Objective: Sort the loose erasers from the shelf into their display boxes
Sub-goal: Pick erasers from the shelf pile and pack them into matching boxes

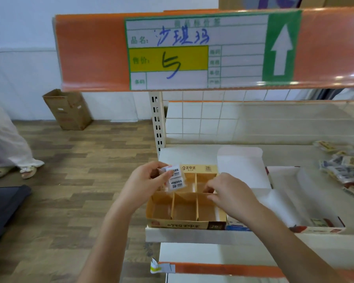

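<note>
Two erasers (175,177) pinched in left hand (145,180), above the brown display box (184,223). Right hand (227,193) reaching into a slot, grip unclear. Slots look bare; loose pile (343,168) far right of hands, unsorted.

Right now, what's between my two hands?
In the head view, the tan display box with empty divided compartments lies between the left hand, which holds wrapped erasers, and the right hand, which touches a divider.

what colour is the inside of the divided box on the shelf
Tan cardboard dividers inside the box; seen in the head view.
</note>
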